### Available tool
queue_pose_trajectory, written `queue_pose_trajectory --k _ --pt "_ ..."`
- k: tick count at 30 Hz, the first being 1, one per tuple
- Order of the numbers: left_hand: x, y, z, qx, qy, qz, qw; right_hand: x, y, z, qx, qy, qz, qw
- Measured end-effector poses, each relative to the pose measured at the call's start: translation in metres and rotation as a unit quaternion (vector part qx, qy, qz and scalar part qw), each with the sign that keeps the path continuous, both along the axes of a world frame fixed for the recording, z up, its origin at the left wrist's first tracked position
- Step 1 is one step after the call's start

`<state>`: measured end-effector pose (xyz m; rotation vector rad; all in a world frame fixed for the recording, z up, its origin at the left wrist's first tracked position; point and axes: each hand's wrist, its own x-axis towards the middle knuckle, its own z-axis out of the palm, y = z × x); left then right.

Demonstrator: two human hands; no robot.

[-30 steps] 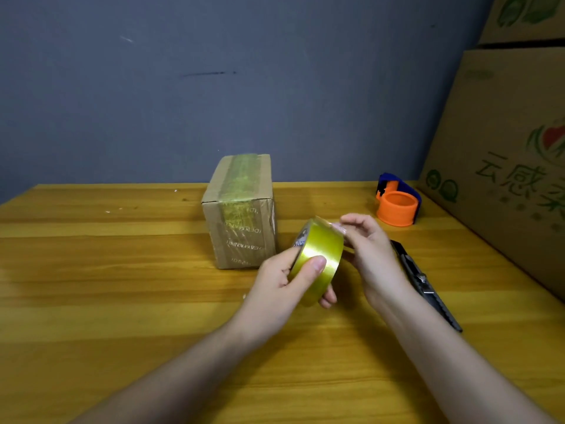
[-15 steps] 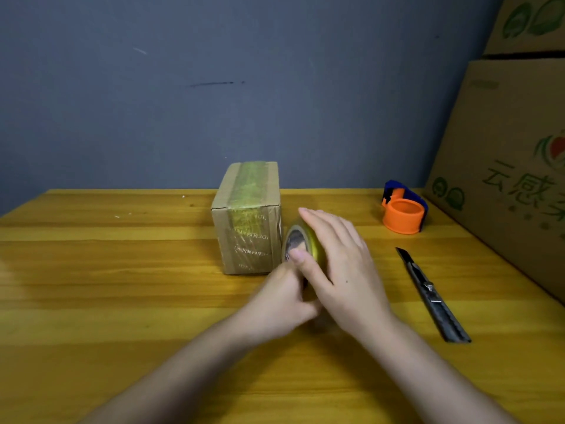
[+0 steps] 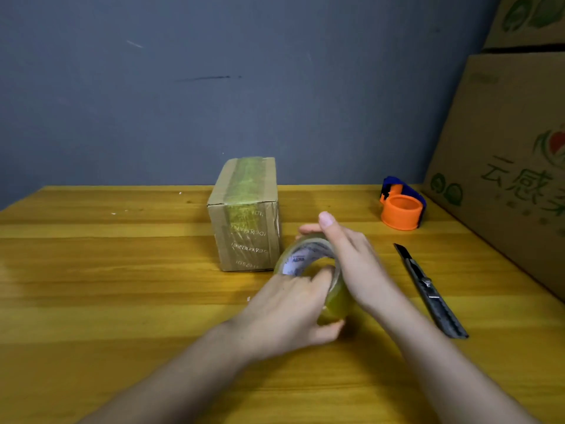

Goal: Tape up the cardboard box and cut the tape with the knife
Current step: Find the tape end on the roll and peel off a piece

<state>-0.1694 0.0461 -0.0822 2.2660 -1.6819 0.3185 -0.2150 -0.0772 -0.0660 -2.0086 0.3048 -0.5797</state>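
Just right of the cardboard box [image 3: 247, 215], both hands grasp the yellow tape roll [image 3: 318, 276]: the left hand [image 3: 290, 313] grips it through the core, while the right hand [image 3: 351, 258] wraps its outer face, probably feeling for the tape end. The utility knife [image 3: 428, 289] lies farther right on the bench [image 3: 122, 301], an orange tape dispenser [image 3: 401, 211] behind it; nothing blocks the box.

Both forearms reach in toward the tape roll [image 3: 308, 264]: the left hand [image 3: 293, 313] grips it (fingers apparently hooked into its core), the right hand [image 3: 351, 264] curled over its far side.
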Motion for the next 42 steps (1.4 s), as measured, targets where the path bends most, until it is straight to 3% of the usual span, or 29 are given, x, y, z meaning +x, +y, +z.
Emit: queue_pose_trajectory --k 3,7,13,18,24,33,37,42 --pt "-0.004 0.002 -0.003 0.017 -0.063 -0.066 0.996 -0.004 -0.011 0.008 0.113 0.056 0.107 0.986" --pt "-0.006 0.002 -0.005 0.039 -0.078 -0.097 0.991 -0.014 -0.017 0.011 0.107 0.095 0.195 0.97" --pt "-0.008 0.002 -0.001 0.033 -0.056 -0.083 0.994 -0.005 -0.017 0.007 0.092 0.068 0.145 0.983" --pt "-0.007 0.002 0.001 0.047 -0.02 -0.078 0.996 -0.008 -0.021 0.01 0.082 0.113 0.142 0.98" --pt "-0.011 0.003 -0.002 0.06 -0.039 -0.105 0.992 -0.009 -0.024 0.005 0.118 0.122 0.207 0.964" --pt "-0.009 0.001 -0.002 0.055 -0.058 -0.103 0.991 0.001 -0.029 0.0 0.208 0.142 0.199 0.947" --pt "-0.012 0.002 -0.008 0.055 -0.133 -0.15 0.978 0.005 -0.034 -0.004 0.228 0.154 0.177 0.945" --pt "-0.008 -0.001 -0.015 0.042 -0.153 -0.153 0.975 0.002 -0.033 -0.004 0.192 0.06 0.089 0.976"
